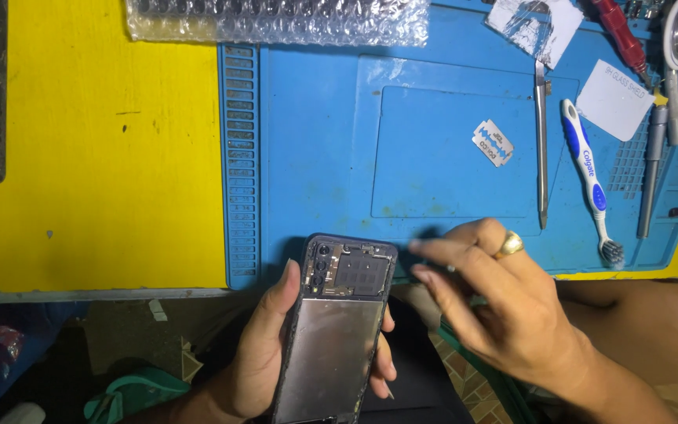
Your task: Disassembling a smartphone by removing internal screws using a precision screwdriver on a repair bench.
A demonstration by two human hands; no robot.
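**Opened phone cradled off the bench edge**

Left hand (264, 353) wrapped around an opened phone (339, 330), grip closed on its sides, bare back up so the inner parts show. Held just in front of the blue mat (315, 157), below bench level. Right hand (504, 306) hovering beside the phone's top, fingers loosely extended, blurred; cannot tell whether anything is pinched. Razor blade (493, 142), tweezers (541, 145) and toothbrush (590, 184) laid within reach.

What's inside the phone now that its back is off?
Inside the opened phone, held in the left hand, a large silvery plate fills the lower part; above it sit a dark shield and camera lenses. Whatever lies beneath the plate is covered.
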